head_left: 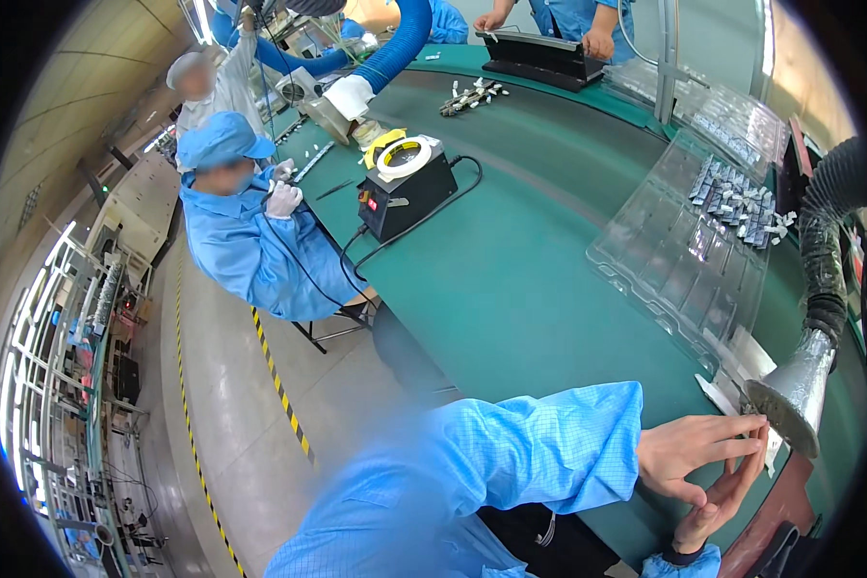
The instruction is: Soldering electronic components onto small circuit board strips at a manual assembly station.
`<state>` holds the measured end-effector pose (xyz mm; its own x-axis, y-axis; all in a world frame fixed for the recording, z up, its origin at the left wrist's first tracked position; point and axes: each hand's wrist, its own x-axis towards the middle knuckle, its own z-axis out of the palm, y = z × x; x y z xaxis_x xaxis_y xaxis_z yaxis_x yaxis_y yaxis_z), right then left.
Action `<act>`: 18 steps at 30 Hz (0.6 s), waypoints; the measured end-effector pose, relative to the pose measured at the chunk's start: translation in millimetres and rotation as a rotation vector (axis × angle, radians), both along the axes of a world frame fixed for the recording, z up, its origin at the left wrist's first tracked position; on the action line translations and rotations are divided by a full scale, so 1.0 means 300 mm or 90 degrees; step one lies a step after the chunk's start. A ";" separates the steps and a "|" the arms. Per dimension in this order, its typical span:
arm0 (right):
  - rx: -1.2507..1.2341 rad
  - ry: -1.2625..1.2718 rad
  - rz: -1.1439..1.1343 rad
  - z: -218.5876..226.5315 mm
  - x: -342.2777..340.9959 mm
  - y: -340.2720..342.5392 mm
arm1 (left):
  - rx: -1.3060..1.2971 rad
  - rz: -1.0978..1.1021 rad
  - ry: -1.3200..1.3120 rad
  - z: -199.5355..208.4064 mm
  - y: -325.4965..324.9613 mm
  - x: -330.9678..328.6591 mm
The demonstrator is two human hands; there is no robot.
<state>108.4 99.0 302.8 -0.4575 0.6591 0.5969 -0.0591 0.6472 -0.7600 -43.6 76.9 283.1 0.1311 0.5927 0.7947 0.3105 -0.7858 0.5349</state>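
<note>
We observe the extraction funnel (801,387) as shiny, silvery metal; its black hose (835,176) looks ribbed. We log the blister tray (638,239) as clear, glossy plastic, the bench mat (511,289) as smooth with faint sheen, the sleeve (564,448) as matt woven cloth.

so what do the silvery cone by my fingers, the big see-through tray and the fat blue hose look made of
Cone: probably metal, perhaps foil-covered; silvery with bright highlights.
Tray: likely thin, glossy clear plastic; green shows through and its surface has ridges.
Blue hose: perhaps flexible plastic, ribbed with a slight sheen, though coated fabric is possible.
</note>
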 end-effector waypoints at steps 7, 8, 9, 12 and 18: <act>-0.019 -0.027 -0.009 0.012 0.005 -0.004 | -0.066 -0.019 -0.029 -0.005 -0.014 0.001; -0.021 -0.025 -0.007 0.012 0.006 -0.004 | -0.058 -0.018 -0.037 -0.010 -0.012 0.003; -0.022 -0.024 -0.008 0.013 0.009 -0.001 | -0.049 -0.019 -0.046 -0.007 -0.009 0.004; -0.027 -0.020 -0.008 0.012 0.012 0.004 | -0.058 -0.039 -0.053 -0.003 -0.006 0.002; -0.042 -0.016 -0.005 -0.009 0.014 0.017 | -0.058 -0.005 -0.032 0.008 -0.011 -0.007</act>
